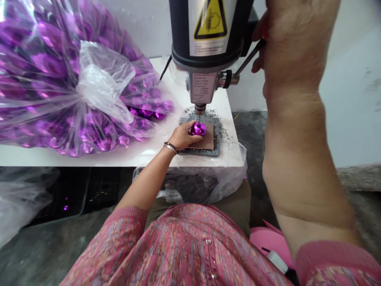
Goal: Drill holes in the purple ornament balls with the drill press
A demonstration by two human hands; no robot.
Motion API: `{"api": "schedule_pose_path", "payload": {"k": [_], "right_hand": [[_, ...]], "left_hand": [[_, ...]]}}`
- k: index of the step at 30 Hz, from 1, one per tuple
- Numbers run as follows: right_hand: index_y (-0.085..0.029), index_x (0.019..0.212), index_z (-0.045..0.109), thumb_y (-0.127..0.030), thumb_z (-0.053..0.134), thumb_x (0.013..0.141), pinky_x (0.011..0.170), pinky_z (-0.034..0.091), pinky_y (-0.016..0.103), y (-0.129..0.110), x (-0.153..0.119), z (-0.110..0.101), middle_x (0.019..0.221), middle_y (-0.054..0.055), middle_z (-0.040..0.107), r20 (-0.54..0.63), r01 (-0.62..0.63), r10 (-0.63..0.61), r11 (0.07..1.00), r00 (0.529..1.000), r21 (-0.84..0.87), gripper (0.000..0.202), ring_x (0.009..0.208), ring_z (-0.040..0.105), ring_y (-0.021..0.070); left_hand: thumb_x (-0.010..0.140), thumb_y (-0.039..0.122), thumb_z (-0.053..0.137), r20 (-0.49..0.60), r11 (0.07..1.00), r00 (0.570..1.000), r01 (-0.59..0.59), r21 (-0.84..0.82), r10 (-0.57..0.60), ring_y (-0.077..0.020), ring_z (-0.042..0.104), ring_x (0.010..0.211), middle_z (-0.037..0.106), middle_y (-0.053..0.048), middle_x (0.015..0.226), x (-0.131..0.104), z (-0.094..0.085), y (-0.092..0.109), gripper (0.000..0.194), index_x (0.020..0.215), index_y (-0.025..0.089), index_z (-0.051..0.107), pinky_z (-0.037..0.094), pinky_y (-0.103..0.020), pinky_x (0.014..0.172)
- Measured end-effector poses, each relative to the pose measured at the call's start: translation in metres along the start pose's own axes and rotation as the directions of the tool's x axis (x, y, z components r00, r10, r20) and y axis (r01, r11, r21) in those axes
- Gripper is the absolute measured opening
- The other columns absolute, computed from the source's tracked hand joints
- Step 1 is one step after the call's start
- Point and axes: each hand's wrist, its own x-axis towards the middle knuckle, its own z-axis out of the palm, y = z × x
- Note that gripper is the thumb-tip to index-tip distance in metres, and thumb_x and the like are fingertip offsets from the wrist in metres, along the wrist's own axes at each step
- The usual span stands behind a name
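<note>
Fingers [196,138] of the left hand [181,137] hold a shiny purple ball [203,129].

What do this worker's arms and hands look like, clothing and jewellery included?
The left hand and right hand are gloveless. A dark beaded bracelet and a silvery band are worn on the left; none show on the right. Both pink sleeves, patterned with lilac and orange, end in plain pink cuffs.

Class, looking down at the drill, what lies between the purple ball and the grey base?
In the head view, a flat brown board lies between the purple ball and grey base.
</note>
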Motion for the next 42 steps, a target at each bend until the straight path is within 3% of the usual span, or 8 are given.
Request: {"api": "schedule_pose_path", "payload": {"k": [3,9,14,20,30,36,39,42], "right_hand": [[-0.016,0.073,0.031,-0.033,0.044,0.100,0.058,0.024,0.011,0.004,-0.016,0.001,0.072,-0.004,0.039,-0.059,0.092,-0.102,0.982,0.993,-0.165,0.034,0.066,0.030,-0.0066],[-0.017,0.074,0.030,-0.013,0.044,0.093,0.065,0.027,0.017,0.029,-0.057,0.001,0.065,-0.005,0.034,-0.118,0.211,-0.238,0.956,0.964,-0.205,0.024,0.063,0.029,-0.0028],[-0.015,0.077,0.041,-0.022,0.047,0.093,0.069,0.036,0.015,0.056,-0.081,-0.002,0.071,-0.003,0.042,-0.133,0.330,-0.380,0.897,0.916,-0.293,0.018,0.068,0.036,-0.0018],[-0.012,0.081,0.051,-0.038,0.047,0.098,0.068,0.037,0.016,0.078,-0.089,0.004,0.073,-0.002,0.046,-0.208,0.421,-0.499,0.846,0.841,-0.327,0.031,0.070,0.040,-0.0013],[-0.015,0.087,0.054,-0.050,0.038,0.102,0.073,0.042,0.019,0.099,-0.095,0.012,0.077,-0.001,0.053,-0.260,0.427,-0.515,0.843,0.817,-0.327,0.041,0.072,0.048,-0.0002],[-0.016,0.083,0.050,-0.052,0.043,0.099,0.074,0.045,0.021,0.108,-0.102,0.013,0.078,-0.001,0.057,-0.258,0.402,-0.465,0.877,0.847,-0.262,0.040,0.074,0.054,0.0020],[-0.017,0.080,0.043,-0.047,0.041,0.098,0.072,0.044,0.022,0.096,-0.095,0.011,0.072,-0.001,0.053,-0.260,0.363,-0.418,0.902,0.870,-0.234,0.035,0.070,0.052,0.0024],[-0.018,0.077,0.036,-0.034,0.036,0.098,0.066,0.037,0.021,0.067,-0.071,0.008,0.066,-0.003,0.041,-0.240,0.287,-0.331,0.937,0.913,-0.201,0.026,0.061,0.041,0.0011]], "left_hand": [[0.073,0.025,0.082,0.018,0.999,1.000,-0.013,-0.036,0.013,-0.0179,0.068,0.095,0.079,-0.004,0.113,0.000,-0.001,-0.001,0.060,0.131,0.014,0.073,0.054,-0.029,0.096],[0.072,0.024,0.083,0.053,0.993,0.999,-0.001,-0.122,0.008,-0.0162,0.066,0.087,0.078,-0.002,0.101,-0.001,-0.002,-0.001,0.055,0.126,0.013,0.075,0.053,-0.026,0.088],[0.071,0.024,0.084,0.031,0.993,0.999,-0.013,-0.118,0.017,-0.0171,0.067,0.091,0.078,-0.003,0.103,0.001,0.000,-0.005,0.058,0.128,0.013,0.074,0.053,-0.027,0.091],[0.072,0.023,0.085,0.016,0.994,0.999,-0.033,-0.104,0.035,-0.0191,0.069,0.097,0.079,-0.006,0.113,0.004,0.004,-0.012,0.066,0.136,0.014,0.072,0.054,-0.030,0.097],[0.076,0.026,0.083,0.004,0.998,0.999,-0.053,-0.039,0.053,-0.0201,0.069,0.102,0.079,-0.003,0.116,0.002,0.007,-0.011,0.060,0.134,0.019,0.072,0.053,-0.030,0.097],[0.075,0.026,0.083,-0.008,0.995,0.997,-0.071,-0.066,0.071,-0.0184,0.067,0.096,0.078,-0.001,0.108,0.002,0.007,-0.011,0.053,0.126,0.018,0.074,0.052,-0.028,0.092],[0.074,0.027,0.083,0.001,0.995,0.999,-0.051,-0.087,0.051,-0.0167,0.065,0.089,0.077,0.001,0.100,0.001,0.008,-0.009,0.048,0.121,0.018,0.074,0.052,-0.027,0.087],[0.074,0.029,0.083,0.007,0.994,1.000,-0.016,-0.112,0.017,-0.0157,0.063,0.084,0.075,0.001,0.093,0.001,0.009,-0.005,0.043,0.114,0.016,0.075,0.051,-0.025,0.081]]}}
